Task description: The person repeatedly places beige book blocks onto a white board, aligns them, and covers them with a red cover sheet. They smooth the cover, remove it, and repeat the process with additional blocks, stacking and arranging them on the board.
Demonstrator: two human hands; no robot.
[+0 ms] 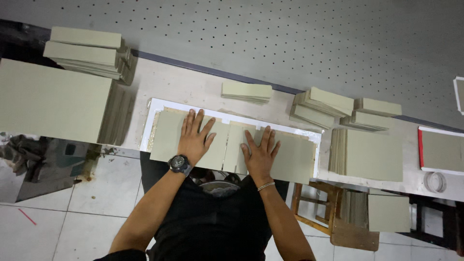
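My left hand lies flat, fingers spread, on a grey-green cardboard panel at the left of a white sheet. A dark watch is on that wrist. My right hand presses flat on the neighbouring panels, touching a narrow middle strip and a larger right panel. A thin bracelet circles the right wrist. The panels lie side by side on the white sheet at the table's near edge. Neither hand grips anything.
Stacks of the same grey-green boards surround the sheet: a large pile and a smaller stack at left, small stacks behind, a tall pile at right. A tape roll, wooden stool and tiled floor lie nearby.
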